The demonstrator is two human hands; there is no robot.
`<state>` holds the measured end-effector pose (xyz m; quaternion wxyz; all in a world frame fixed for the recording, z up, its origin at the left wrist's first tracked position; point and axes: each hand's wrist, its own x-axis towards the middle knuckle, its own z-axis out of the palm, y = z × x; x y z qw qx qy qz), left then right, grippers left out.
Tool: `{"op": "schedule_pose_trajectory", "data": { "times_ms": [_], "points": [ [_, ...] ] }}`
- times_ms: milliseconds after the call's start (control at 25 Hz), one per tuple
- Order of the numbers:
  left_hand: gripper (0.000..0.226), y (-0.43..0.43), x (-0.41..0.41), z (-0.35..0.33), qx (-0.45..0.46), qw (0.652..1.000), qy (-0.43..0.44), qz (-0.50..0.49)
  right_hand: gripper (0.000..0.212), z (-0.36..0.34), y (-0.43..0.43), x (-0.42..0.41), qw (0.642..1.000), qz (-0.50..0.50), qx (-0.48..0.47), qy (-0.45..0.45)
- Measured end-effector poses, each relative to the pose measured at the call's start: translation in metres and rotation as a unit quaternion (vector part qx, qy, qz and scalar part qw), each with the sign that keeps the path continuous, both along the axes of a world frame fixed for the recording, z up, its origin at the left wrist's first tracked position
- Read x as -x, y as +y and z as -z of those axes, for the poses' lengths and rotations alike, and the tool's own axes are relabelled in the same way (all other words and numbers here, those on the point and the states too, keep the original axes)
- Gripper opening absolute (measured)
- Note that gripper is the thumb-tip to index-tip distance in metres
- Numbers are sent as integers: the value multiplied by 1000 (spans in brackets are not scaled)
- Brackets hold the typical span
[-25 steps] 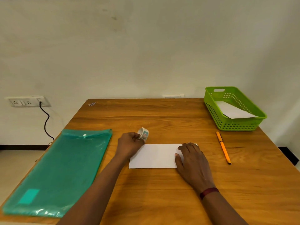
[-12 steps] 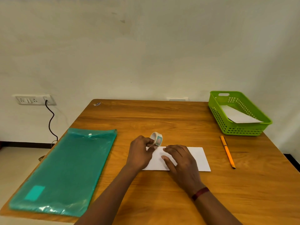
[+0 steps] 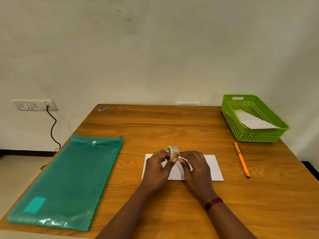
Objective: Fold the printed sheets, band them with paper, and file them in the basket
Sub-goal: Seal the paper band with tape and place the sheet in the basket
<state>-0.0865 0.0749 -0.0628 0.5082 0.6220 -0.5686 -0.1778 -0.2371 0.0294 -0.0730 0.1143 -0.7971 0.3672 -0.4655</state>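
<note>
A folded white sheet (image 3: 213, 167) lies flat on the wooden table (image 3: 172, 125) in front of me. Above it my left hand (image 3: 156, 169) grips a small patterned tape roll (image 3: 173, 151), with a finger through its core. My right hand (image 3: 196, 168) pinches the roll's outer edge with thumb and fingertips. Both hands hide the sheet's middle. The green basket (image 3: 255, 136) stands at the far right and holds a folded white sheet (image 3: 252, 121).
A teal plastic folder (image 3: 69, 178) lies along the table's left side. An orange pen (image 3: 241, 159) lies between the sheet and the basket. A wall socket (image 3: 33, 105) with a black cable (image 3: 52, 125) is at the left.
My left hand carried the tape roll from the sheet's left end over its middle. My right hand left the sheet and took hold of the roll's edge.
</note>
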Motion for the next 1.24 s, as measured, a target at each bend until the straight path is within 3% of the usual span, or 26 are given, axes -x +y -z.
{"op": "schedule_pose_trajectory", "data": {
  "times_ms": [160,440,840,1000,1240],
  "points": [
    [11,2,-1,7,-21,996,84,19,20,0,-1,0,1000,0,10,18],
    [10,8,2,-1,9,995,96,22,18,3,-1,1,1000,5,21,11],
    [13,4,-5,10,-13,997,69,42,14,2,-1,1,1000,24,4,7],
    [9,3,-4,13,2,999,2,37,12,-1,0,0,1000,16,-13,-9],
    [9,3,-3,13,8,999,-13,28,22,-1,1,1,1000,8,-15,-4]
  ]
}}
